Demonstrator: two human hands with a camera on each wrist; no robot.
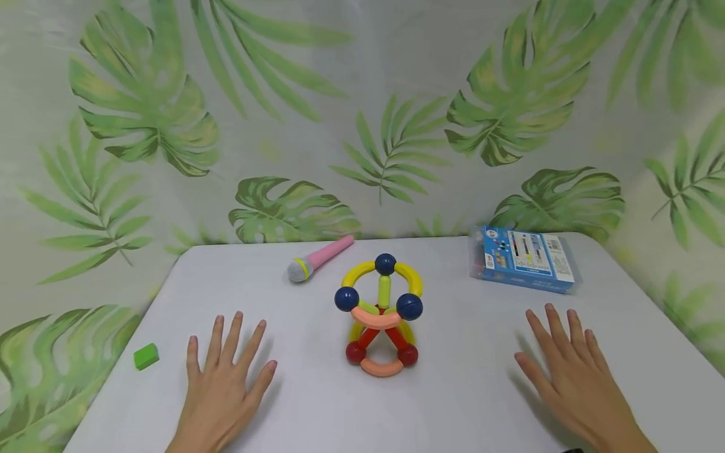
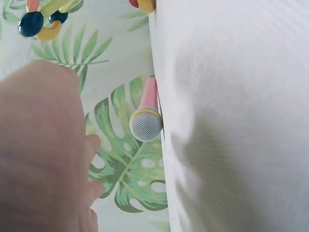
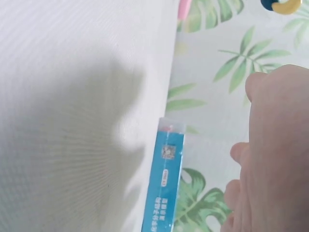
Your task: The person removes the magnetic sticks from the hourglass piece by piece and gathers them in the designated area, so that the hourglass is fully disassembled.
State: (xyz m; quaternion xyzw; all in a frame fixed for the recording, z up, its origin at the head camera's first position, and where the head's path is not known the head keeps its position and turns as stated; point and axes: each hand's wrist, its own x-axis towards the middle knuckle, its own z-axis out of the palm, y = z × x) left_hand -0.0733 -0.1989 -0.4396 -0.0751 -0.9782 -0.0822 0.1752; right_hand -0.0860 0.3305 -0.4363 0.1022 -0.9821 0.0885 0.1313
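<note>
Between the two hands stands a toy structure (image 1: 381,319) of curved and straight rods joined by balls, dark blue above and red below. My left hand (image 1: 223,380) is to its left, palm down, fingers straight and spread, holding nothing. Over on the right, my right hand (image 1: 574,371) is likewise spread flat with nothing in it. Both hands cast shadows on the white table (image 1: 453,402). In the left wrist view the structure's blue ball (image 2: 31,24) shows in the upper corner.
A pink toy microphone (image 1: 328,253) with a silver head lies behind the structure, left of centre. At the back right is a blue box (image 1: 523,258) in clear plastic. A small green block (image 1: 146,356) sits near the left edge. A leaf-patterned cloth (image 1: 396,82) hangs behind the table.
</note>
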